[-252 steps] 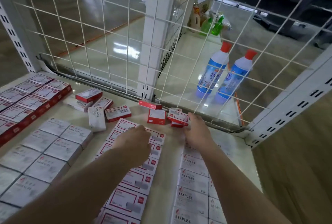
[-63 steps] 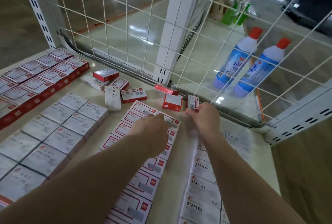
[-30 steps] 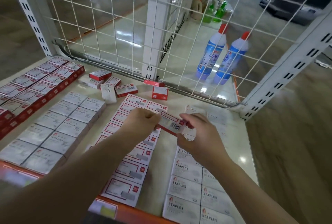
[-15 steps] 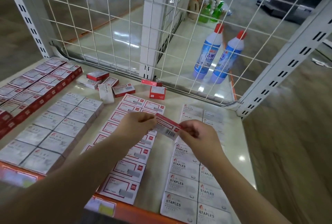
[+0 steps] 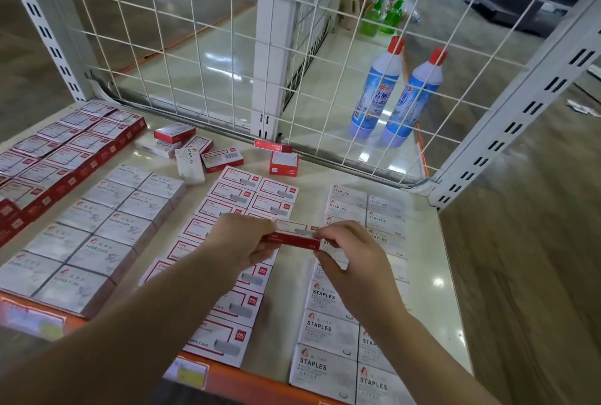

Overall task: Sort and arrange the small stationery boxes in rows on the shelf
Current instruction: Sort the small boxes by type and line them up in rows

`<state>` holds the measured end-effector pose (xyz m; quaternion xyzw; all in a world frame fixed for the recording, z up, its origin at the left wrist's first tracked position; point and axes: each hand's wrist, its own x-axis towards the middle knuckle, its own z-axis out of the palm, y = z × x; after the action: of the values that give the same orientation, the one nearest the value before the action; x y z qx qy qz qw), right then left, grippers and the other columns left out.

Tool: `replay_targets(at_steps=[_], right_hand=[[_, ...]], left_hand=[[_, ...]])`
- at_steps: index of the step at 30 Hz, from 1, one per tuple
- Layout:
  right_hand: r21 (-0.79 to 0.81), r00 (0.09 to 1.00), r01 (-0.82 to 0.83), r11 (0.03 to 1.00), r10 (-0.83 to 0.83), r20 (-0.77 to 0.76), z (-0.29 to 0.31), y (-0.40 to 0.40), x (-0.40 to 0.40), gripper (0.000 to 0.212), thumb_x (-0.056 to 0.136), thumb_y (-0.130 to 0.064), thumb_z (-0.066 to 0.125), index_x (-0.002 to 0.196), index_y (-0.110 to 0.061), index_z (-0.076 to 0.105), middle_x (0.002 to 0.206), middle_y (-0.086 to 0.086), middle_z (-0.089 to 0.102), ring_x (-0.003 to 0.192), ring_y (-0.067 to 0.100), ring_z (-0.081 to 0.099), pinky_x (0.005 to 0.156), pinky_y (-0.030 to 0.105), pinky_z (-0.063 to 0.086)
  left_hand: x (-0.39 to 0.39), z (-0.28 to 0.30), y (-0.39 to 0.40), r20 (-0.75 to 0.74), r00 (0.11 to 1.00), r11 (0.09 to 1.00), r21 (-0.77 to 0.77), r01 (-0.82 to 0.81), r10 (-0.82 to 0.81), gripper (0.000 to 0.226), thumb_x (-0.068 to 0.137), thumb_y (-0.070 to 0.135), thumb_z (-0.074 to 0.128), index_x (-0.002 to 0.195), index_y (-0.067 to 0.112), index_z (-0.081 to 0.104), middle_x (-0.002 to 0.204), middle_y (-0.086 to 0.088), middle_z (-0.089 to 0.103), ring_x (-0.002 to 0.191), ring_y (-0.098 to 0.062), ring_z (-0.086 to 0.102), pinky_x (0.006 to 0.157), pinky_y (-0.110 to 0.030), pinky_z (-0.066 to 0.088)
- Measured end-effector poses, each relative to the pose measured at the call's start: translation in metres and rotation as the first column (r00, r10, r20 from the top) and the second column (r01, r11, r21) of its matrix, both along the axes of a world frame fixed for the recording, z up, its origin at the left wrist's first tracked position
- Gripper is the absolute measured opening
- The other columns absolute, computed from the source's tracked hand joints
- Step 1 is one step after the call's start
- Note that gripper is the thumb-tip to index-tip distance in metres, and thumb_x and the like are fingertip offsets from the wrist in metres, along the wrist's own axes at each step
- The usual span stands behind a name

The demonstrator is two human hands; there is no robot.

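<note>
Cream shelf (image 5: 419, 277) backed by white wire grid (image 5: 208, 47), glossy floor behind grid, left hand (image 5: 240, 242) and right hand (image 5: 351, 251) pinching red-and-white box (image 5: 292, 235) above shelf, boxed rows beneath

Looking like a shop: slotted-upright shelf (image 5: 432, 242) carrying rows of staple boxes (image 5: 328, 330), wire-grid back panel (image 5: 201, 47), cleaner bottles (image 5: 396, 95) standing behind.

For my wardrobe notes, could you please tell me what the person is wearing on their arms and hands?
Nothing shows: both forearms are bare to the frame's lower edge, with no sleeves in view. The left hand and right hand carry no gloves, rings, watch or bracelet.
</note>
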<state>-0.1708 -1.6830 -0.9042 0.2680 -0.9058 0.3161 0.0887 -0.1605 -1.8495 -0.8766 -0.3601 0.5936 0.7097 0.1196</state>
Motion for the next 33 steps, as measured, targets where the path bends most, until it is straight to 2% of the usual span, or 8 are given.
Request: replay_targets(at_steps=[4, 9, 12, 14, 18, 24, 27, 33], right_hand=[[-0.037, 0.973, 0.057, 0.998, -0.048, 0.228, 0.003, 0.002, 0.0, 0.035, 0.084, -0.017, 0.067, 0.117, -0.023, 0.059, 0.103, -0.017, 0.051, 0.096, 0.0, 0.051, 0.089, 0.014, 0.043], [-0.073, 0.918, 0.076, 0.994, -0.041, 0.395, 0.003, 0.0, -0.004, 0.052, 0.08, -0.024, 0.071, 0.127, -0.028, 0.05, 0.104, -0.02, 0.053, 0.092, -0.006, 0.052, 0.08, 0.003, 0.039], [-0.088, 0.92, 0.072, 0.993, -0.032, 0.39, 0.001, -0.002, -0.003, 0.048, 0.079, -0.021, 0.072, 0.123, -0.027, 0.054, 0.102, -0.019, 0.057, 0.092, -0.006, 0.053, 0.084, 0.006, 0.043], [-0.106, 0.922, 0.075, 0.992, -0.029, 0.385, 0.001, -0.003, 0.0, 0.044, 0.079, -0.019, 0.072, 0.118, -0.028, 0.055, 0.102, -0.018, 0.059, 0.093, -0.004, 0.055, 0.084, 0.006, 0.043], [-0.155, 0.932, 0.08, 0.985, -0.019, 0.362, 0.001, -0.008, 0.004, 0.04, 0.078, -0.016, 0.073, 0.103, -0.037, 0.05, 0.096, -0.019, 0.059, 0.092, -0.001, 0.056, 0.081, 0.008, 0.042], [-0.173, 0.939, 0.106, 0.979, -0.041, 0.341, -0.001, -0.012, 0.008, 0.044, 0.076, -0.015, 0.074, 0.097, -0.041, 0.045, 0.088, -0.028, 0.054, 0.086, -0.009, 0.052, 0.075, 0.004, 0.041], [-0.175, 0.935, 0.106, 0.979, -0.038, 0.353, 0.001, -0.012, 0.008, 0.041, 0.077, -0.016, 0.074, 0.096, -0.039, 0.046, 0.087, -0.028, 0.053, 0.085, -0.009, 0.052, 0.074, 0.002, 0.04], [-0.217, 0.911, 0.126, 0.968, -0.027, 0.411, 0.003, -0.013, 0.012, 0.034, 0.075, -0.022, 0.076, 0.098, -0.033, 0.054, 0.087, -0.023, 0.059, 0.083, -0.006, 0.055, 0.073, 0.004, 0.042]], left_hand=[[0.002, -0.002, -0.003, -0.037, 0.999, 1.0, -0.017, -0.026, 0.026, 0.008, 0.087, 0.001, 0.058, 0.094, 0.005, 0.06, 0.101, -0.015, 0.064, 0.085, -0.024, 0.064, 0.076, -0.031, 0.055], [0.009, -0.004, -0.004, -0.062, 0.998, 0.999, -0.043, 0.026, -0.028, 0.012, 0.088, 0.002, 0.057, 0.097, 0.009, 0.06, 0.098, -0.014, 0.066, 0.092, -0.025, 0.065, 0.085, -0.036, 0.054], [0.015, -0.008, -0.007, -0.11, 0.989, 0.992, -0.091, 0.085, -0.095, 0.018, 0.088, 0.001, 0.057, 0.102, 0.012, 0.06, 0.101, -0.013, 0.066, 0.095, -0.026, 0.065, 0.088, -0.038, 0.054], [0.017, -0.012, -0.009, -0.126, 0.974, 0.962, -0.224, 0.156, -0.187, 0.022, 0.088, 0.003, 0.057, 0.106, 0.015, 0.06, 0.104, -0.01, 0.067, 0.095, -0.026, 0.065, 0.086, -0.037, 0.054], [0.019, -0.017, -0.008, -0.101, 0.934, 0.846, -0.466, 0.259, -0.342, 0.034, 0.091, 0.012, 0.055, 0.124, 0.023, 0.055, 0.102, 0.002, 0.066, 0.088, -0.018, 0.063, 0.063, -0.02, 0.053], [0.019, -0.014, -0.009, -0.114, 0.93, 0.836, -0.487, 0.253, -0.349, 0.035, 0.092, 0.014, 0.054, 0.126, 0.022, 0.054, 0.111, 0.0, 0.066, 0.092, -0.019, 0.064, 0.06, -0.018, 0.05], [0.017, -0.013, -0.01, -0.115, 0.925, 0.819, -0.512, 0.257, -0.362, 0.033, 0.093, 0.015, 0.053, 0.125, 0.021, 0.055, 0.106, 0.002, 0.066, 0.083, -0.015, 0.063, 0.053, -0.015, 0.047], [0.021, -0.005, -0.013, -0.096, 0.902, 0.742, -0.609, 0.281, -0.42, 0.029, 0.095, 0.019, 0.05, 0.123, 0.021, 0.057, 0.095, 0.008, 0.061, 0.083, -0.012, 0.061, 0.057, -0.014, 0.049]])
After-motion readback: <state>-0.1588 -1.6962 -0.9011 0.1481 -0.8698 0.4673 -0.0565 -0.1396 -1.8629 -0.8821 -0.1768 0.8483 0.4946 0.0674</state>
